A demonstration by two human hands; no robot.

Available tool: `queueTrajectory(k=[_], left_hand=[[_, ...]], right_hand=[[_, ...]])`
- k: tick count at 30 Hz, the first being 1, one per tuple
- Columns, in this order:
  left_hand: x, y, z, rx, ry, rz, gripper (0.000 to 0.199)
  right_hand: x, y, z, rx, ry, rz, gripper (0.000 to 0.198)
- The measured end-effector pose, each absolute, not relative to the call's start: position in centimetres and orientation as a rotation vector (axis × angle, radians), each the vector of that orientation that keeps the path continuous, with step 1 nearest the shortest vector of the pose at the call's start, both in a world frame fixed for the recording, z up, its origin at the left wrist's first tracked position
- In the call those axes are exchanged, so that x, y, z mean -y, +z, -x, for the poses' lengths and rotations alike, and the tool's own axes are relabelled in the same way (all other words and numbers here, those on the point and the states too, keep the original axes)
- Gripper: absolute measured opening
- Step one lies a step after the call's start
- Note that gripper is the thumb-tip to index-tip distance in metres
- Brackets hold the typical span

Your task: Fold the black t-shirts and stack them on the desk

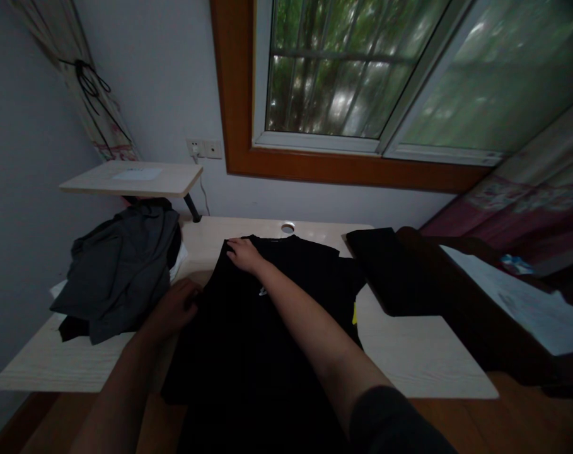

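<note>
While the surface extends either side, one black shirt lies spread across its middle: presumably light, soft, limp, best held by shoulder and edge; lower end lost in darkness. Right hand laid on one shoulder, left hand curled near one edge; either's grip cannot be told. White print: illegible.

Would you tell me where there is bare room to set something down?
The widest bare patch of table is front right, bordered by the black shirt and flat black item. Smaller ones lie behind the collar and in front of the clothes pile. Between shirt and pile, the left hand crowds the gap.
</note>
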State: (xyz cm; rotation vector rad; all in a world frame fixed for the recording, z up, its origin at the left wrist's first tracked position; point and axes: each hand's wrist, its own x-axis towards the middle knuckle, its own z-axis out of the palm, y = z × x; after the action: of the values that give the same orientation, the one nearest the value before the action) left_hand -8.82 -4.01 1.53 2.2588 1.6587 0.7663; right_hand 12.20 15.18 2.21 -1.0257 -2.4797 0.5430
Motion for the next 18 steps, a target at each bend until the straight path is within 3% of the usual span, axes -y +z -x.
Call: queueTrajectory(k=[5,9,12,18], left_hand=[[4.1,1.7,8.7,-1.649,0.7,-2.342,0.034],[4.2,1.8,8.8,-1.63,0.695,-2.351,0.037],[4.2,1.8,8.8,-1.618,0.672,-2.341,0.033],[4.3,1.6,8.8,-1.671,0.615,-2.263,0.023]], right_hand=[[-13.3,2.1,-13.3,2.478,0.339,1.125,0.051],[-10.7,2.3,-14.1,2.45,0.202,1.086,0.046],[-8.3,1.9,-14.7,2.531,0.179,0.986,0.043],[-5.1,1.1,-18.1,2.624,0.212,0.973,0.055]])
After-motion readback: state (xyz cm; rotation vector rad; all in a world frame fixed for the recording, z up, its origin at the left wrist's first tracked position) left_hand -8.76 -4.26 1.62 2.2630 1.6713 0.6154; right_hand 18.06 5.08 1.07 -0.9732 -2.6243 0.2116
